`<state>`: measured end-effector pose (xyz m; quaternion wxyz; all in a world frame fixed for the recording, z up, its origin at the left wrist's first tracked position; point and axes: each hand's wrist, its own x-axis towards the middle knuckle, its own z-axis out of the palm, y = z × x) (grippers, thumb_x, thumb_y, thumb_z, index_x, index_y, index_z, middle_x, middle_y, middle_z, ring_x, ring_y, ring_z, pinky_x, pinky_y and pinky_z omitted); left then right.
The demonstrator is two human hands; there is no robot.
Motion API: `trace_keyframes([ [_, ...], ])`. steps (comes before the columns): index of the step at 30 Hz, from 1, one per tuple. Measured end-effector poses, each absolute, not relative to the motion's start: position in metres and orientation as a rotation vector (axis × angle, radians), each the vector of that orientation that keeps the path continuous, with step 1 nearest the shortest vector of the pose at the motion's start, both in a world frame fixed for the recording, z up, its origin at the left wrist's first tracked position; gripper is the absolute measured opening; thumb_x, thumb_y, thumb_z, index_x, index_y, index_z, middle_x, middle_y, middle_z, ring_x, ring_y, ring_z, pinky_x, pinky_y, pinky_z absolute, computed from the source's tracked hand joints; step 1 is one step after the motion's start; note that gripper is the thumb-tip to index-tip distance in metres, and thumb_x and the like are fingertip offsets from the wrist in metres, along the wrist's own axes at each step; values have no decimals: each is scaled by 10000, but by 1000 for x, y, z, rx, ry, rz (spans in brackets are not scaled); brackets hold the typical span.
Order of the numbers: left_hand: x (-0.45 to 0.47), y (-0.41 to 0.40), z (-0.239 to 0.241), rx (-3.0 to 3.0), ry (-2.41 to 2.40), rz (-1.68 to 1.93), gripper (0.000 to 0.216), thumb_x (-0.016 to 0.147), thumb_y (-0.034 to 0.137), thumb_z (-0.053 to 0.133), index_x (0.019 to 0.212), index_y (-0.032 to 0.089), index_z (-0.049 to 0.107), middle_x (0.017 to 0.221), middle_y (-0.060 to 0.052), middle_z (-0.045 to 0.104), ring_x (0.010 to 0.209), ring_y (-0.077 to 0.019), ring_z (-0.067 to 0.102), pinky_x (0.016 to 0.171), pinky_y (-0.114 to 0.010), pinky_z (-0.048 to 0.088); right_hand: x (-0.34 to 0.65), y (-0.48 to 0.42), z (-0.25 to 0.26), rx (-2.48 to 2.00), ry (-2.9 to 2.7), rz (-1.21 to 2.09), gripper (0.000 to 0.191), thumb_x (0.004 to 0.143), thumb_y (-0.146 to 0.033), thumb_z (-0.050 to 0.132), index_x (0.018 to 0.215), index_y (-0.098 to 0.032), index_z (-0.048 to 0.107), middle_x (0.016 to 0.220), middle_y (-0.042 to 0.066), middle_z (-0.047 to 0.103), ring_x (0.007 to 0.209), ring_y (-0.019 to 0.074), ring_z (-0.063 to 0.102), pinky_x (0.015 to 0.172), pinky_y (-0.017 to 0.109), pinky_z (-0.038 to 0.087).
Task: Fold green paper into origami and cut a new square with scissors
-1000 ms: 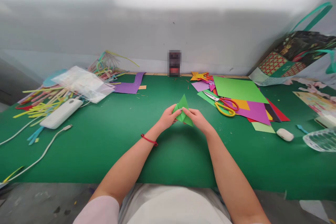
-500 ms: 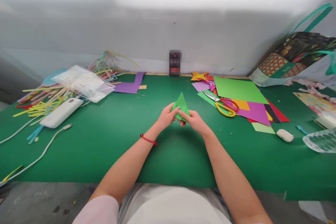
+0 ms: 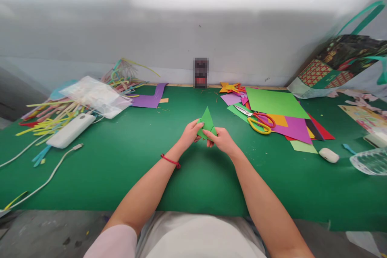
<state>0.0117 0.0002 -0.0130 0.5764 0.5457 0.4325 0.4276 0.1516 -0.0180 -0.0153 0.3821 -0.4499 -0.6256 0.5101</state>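
A small piece of folded green paper (image 3: pixel 207 119) is held over the middle of the table, its pointed tip facing away from me. My left hand (image 3: pixel 192 132) grips its left side, with the thumb on top. On the right side my right hand (image 3: pixel 221 139) pinches it, thumb pressed across the lower part. Fingers of both hands curl beneath the paper and are partly hidden. The scissors (image 3: pixel 258 123), with red and yellow handles, lie to the right of my hands on sheets of coloured paper.
The table (image 3: pixel 127 177) is green. At left lie a pile of pipe cleaners (image 3: pixel 48 119), a white power bank (image 3: pixel 71 130) and a cable (image 3: pixel 57 177). Right are a green sheet (image 3: pixel 276 102), a white case (image 3: pixel 329 155), a plastic bottle (image 3: pixel 370 162) and a bag (image 3: pixel 326 70).
My thumbs have shifted: the left one has moved up and left, off the paper's centre, and the right one lies lower across it. Both hands still hold the paper.
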Motion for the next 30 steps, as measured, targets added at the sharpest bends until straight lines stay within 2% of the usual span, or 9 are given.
trace_keyframes([
  [5, 11, 1, -13, 1315, 1076, 1017, 391, 775, 542, 524, 643, 189, 418, 397, 68, 424, 295, -43, 300, 305, -179, 212, 146, -19, -16, -1170, -1587, 1264, 468, 702, -619, 572, 509, -197, 518, 444, 13, 574, 411, 129, 519, 502, 283, 452],
  [8, 11, 1, -13, 1314, 1087, 1050, 407, 771, 555, 529, 633, 187, 422, 398, 76, 401, 303, -39, 304, 314, -176, 215, 144, -19, -16, -1144, -1501, 1359, 461, 689, -623, 583, 543, -187, 537, 447, 12, 568, 418, 130, 522, 496, 284, 453],
  [13, 10, 0, -11, 1305, 1100, 1122, 422, 754, 571, 541, 628, 188, 418, 414, 94, 332, 320, -35, 291, 322, -174, 226, 144, -18, -16, -1003, -1466, 1582, 423, 688, -588, 616, 675, -167, 578, 597, 47, 657, 481, 129, 559, 487, 267, 443],
  [17, 11, 2, -12, 1327, 1123, 1152, 424, 741, 572, 552, 626, 184, 426, 437, 85, 352, 346, -38, 312, 332, -176, 251, 143, -19, -18, -1011, -1464, 1489, 401, 691, -558, 629, 726, -161, 586, 614, 55, 675, 479, 131, 565, 506, 275, 443],
  [24, 15, 6, -19, 1310, 1176, 1139, 422, 739, 553, 560, 602, 176, 430, 442, 79, 367, 369, -43, 323, 350, -176, 280, 138, -17, -24, -1161, -1460, 1331, 364, 696, -522, 630, 670, -164, 574, 546, 46, 655, 451, 145, 579, 539, 288, 464],
  [27, 15, 7, -21, 1294, 1178, 1123, 421, 732, 549, 564, 591, 178, 426, 427, 78, 370, 367, -46, 333, 351, -176, 276, 143, -16, -21, -1199, -1478, 1433, 375, 691, -532, 637, 675, -162, 576, 559, 51, 660, 496, 152, 602, 523, 267, 457],
  [30, 15, 5, -20, 1298, 1145, 1079, 420, 723, 545, 578, 583, 180, 424, 410, 81, 371, 345, -44, 324, 341, -179, 258, 154, -14, -15, -1171, -1540, 1635, 405, 685, -556, 640, 726, -154, 616, 667, 70, 687, 623, 165, 633, 528, 244, 451],
])
